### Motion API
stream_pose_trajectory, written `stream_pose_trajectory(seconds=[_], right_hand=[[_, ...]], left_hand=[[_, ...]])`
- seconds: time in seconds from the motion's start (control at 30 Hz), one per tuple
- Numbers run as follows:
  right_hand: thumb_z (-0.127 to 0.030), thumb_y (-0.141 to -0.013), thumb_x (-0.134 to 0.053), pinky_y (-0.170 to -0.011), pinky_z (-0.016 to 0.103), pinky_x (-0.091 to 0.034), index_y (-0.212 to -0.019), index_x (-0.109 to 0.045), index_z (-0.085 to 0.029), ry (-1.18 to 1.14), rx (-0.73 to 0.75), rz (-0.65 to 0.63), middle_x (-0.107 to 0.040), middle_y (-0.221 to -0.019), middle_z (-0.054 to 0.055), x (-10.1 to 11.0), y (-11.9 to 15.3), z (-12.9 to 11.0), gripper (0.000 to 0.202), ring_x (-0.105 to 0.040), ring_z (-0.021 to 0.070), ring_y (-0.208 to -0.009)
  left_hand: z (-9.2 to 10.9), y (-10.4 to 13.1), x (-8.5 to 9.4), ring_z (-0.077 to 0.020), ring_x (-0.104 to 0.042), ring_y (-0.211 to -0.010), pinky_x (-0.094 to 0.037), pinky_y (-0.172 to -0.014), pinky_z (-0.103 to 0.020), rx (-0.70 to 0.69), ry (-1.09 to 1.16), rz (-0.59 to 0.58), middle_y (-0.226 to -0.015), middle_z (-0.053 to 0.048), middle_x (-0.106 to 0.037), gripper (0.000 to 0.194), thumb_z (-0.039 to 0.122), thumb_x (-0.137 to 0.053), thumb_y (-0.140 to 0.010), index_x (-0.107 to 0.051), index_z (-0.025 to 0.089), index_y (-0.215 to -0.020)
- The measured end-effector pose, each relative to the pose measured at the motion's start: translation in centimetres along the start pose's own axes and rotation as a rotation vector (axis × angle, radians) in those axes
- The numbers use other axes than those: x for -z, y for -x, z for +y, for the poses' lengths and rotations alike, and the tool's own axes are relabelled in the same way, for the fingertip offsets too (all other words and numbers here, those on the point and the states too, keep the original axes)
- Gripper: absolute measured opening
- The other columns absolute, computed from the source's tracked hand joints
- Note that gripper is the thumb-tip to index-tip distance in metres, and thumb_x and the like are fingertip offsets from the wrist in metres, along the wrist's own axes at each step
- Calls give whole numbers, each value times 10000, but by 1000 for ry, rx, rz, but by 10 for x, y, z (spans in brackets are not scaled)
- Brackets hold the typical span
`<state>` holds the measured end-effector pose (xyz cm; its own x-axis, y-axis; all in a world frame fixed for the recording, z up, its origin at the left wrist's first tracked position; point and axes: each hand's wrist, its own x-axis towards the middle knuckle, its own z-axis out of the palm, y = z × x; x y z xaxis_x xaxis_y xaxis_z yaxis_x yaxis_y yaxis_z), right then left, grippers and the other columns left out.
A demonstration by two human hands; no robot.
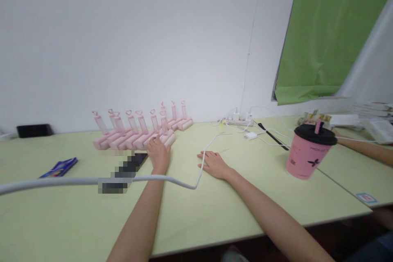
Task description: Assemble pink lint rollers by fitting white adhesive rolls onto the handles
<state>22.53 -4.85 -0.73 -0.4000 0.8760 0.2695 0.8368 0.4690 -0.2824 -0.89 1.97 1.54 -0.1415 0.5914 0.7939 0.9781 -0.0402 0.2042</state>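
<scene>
My left hand (159, 154) rests palm down at the front of a row of pink devices (132, 141). Each device has a rounded base and an upright clear-pink stem with a heart-shaped loop on top. Its fingers are apart and reach against the rightmost base of the front row; their tips are partly hidden. My right hand (215, 164) lies on the table with fingers spread, holding nothing. A dark phone-like slab (140, 159), partly blurred out, is just left of my left hand. A white cable (181, 183) hangs close to the camera and passes in front of both arms.
A pink cup (303, 159) with black lid stands on the right. Behind are a power strip (241, 123), white charger (251, 135) and black strap (273, 136). Left lie a blue packet (60, 168) and black box (33, 130). Another person's arm (365, 146) rests at far right.
</scene>
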Motion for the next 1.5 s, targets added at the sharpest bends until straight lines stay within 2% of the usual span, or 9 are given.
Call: stream_pose_trajectory(seconds=[0.17,0.37,0.63,0.77,0.93,1.07,1.27,1.37,1.5], right_hand=[[-354,-869,-424,-959,369,-300,-1250,-440,-254,-4,5,96,-431,-1332,55,-7,-10,-2,393,-376,185,-1205],[-205,-827,-456,-957,354,-306,-1170,-495,-227,101,202,217,-482,-1265,60,-22,-65,-19,346,-383,174,-1188],[-214,-780,-503,-1035,421,-224,-1344,-326,-252,96,-19,341,-277,-1444,78,-64,-182,-22,592,-214,219,-1326],[-275,-800,-491,-1062,481,-131,-1380,-268,-254,128,42,357,-162,-1490,57,-77,-224,-14,622,-85,231,-1367],[-321,-805,-505,-1050,547,-77,-1347,-340,-222,114,46,382,-202,-1476,90,-89,-259,2,575,-79,254,-1365],[-226,-791,-519,-1032,506,-203,-1262,-450,-245,38,24,393,-297,-1435,67,-93,-269,8,476,-158,256,-1340],[-158,-860,-378,-978,374,-330,-1265,-443,-196,-2,-93,524,-440,-1282,107,-80,-253,6,412,-356,208,-1203],[-202,-855,-412,-962,390,-340,-1207,-491,-186,16,-211,541,-437,-1259,126,-76,-246,2,361,-383,229,-1176],[-271,-811,-516,-989,494,-273,-1252,-443,-220,82,-270,483,-356,-1355,126,-80,-245,-1,449,-277,274,-1271]], left_hand=[[13,0,8,-292,-382,-1131,-343,-932,-440,-66,157,54,-1211,-154,-411,379,254,-453,-823,-408,139,-1181],[15,4,2,-206,-497,-912,-406,-838,-357,-316,351,-159,-903,-73,-528,158,193,-362,-844,-499,180,-923],[2,9,-9,-190,-530,-839,-421,-748,-321,-128,406,-246,-831,-54,-556,131,232,-358,-844,-482,195,-856],[1,9,-12,-191,-542,-859,-411,-759,-322,-92,437,-314,-850,-57,-574,129,209,-371,-825,-492,210,-869],[2,8,-13,-184,-564,-851,-404,-729,-314,10,417,-417,-869,-68,-596,151,212,-376,-819,-507,223,-893],[2,8,-13,-169,-569,-776,-388,-682,-300,32,370,-492,-814,-60,-605,163,229,-386,-821,-520,225,-913],[1,8,-12,-165,-561,-725,-371,-652,-287,53,407,-454,-762,-41,-604,163,241,-384,-826,-521,224,-912],[0,8,-12,-163,-564,-721,-369,-641,-280,56,429,-434,-773,-41,-599,168,239,-383,-824,-522,217,-915],[-2,9,-13,-162,-567,-714,-365,-624,-273,67,460,-400,-753,-38,-590,161,235,-393,-818,-527,220,-907]])
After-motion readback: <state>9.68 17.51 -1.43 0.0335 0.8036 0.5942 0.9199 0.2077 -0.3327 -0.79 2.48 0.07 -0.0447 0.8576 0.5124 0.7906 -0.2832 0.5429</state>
